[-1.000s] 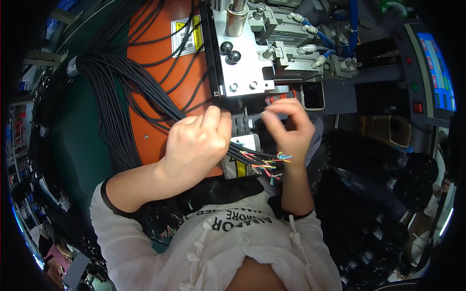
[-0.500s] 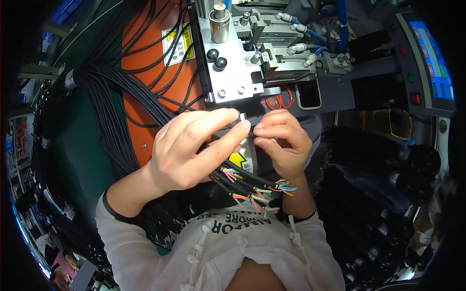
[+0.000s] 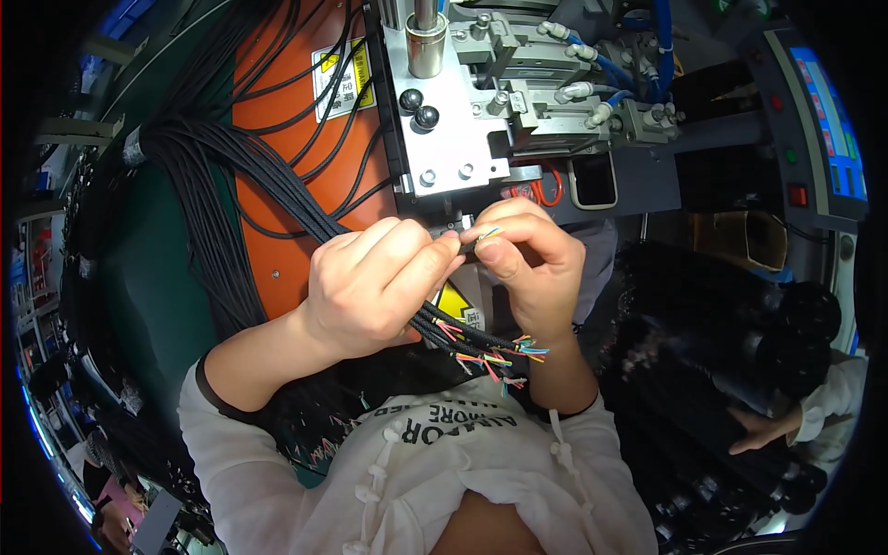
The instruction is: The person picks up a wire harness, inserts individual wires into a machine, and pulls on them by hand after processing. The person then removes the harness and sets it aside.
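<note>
My left hand (image 3: 379, 282) is closed in front of the machine's metal plate, its thumb and forefinger pinching a cable end, with the rest of that cable hidden by the fingers. Fingertip to fingertip with it, my right hand (image 3: 535, 264) pinches thin coloured wires (image 3: 490, 234), blue and yellow among them. Below my left hand, several black braided cables (image 3: 444, 324) come out toward me, and their stripped ends fan into pink, yellow and blue wires (image 3: 495, 359). These belong to a thick black cable bundle (image 3: 277, 190) running in from the left.
A metal fixture plate (image 3: 449, 139) with two black knobs stands just ahead, beside air cylinders and blue hoses. An orange panel (image 3: 277, 268) lies at left, a control screen (image 3: 828, 120) at right. Dark cable heaps (image 3: 703, 370) fill the right side, where another person's hand (image 3: 763, 430) reaches in.
My left fingers have curled tighter, and my right hand has moved slightly left, now showing coloured wires in its pinch. Another person's arm has entered at the right.
</note>
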Demonstrator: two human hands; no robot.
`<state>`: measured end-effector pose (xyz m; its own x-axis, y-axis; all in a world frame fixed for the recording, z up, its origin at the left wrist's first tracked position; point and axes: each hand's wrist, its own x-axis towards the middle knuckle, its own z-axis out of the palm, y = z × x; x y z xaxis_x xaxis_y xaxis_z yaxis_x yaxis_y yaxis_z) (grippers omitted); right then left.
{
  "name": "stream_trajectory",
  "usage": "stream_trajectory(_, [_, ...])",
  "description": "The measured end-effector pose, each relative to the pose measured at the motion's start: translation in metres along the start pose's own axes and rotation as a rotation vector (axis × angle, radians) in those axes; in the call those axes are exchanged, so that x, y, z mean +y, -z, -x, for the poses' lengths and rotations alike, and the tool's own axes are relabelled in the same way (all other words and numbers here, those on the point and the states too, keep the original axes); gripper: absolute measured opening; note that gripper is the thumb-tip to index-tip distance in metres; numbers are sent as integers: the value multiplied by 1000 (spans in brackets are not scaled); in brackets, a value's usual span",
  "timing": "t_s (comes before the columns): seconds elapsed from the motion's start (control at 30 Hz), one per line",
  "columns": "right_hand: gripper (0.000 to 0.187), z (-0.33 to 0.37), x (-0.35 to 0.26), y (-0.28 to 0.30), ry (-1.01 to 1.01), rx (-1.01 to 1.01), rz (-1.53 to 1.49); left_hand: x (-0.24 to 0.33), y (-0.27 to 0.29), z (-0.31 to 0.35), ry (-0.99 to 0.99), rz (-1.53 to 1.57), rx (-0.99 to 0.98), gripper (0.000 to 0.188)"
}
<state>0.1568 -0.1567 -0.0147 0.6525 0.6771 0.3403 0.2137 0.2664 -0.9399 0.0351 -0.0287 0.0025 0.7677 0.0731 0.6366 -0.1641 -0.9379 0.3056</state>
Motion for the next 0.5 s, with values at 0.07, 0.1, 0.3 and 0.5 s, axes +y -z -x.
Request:
stream_trajectory(0.07, [17, 0, -1, 1, -111, -7, -93, 1, 0, 0, 7, -4, -16, 22])
stream_trajectory(0.1, [15, 1, 1, 2, -5, 12, 47, 2, 0, -1, 16, -7, -32, 21])
stream_trajectory(0.3, [10, 3, -8, 5, 287, -23, 653, 7, 5, -4, 27, -135, -140, 17])
stream_trajectory(0.5, [10, 2, -11, 26, -363, -170, 144, 7, 1, -4, 58, -59, -165, 25])
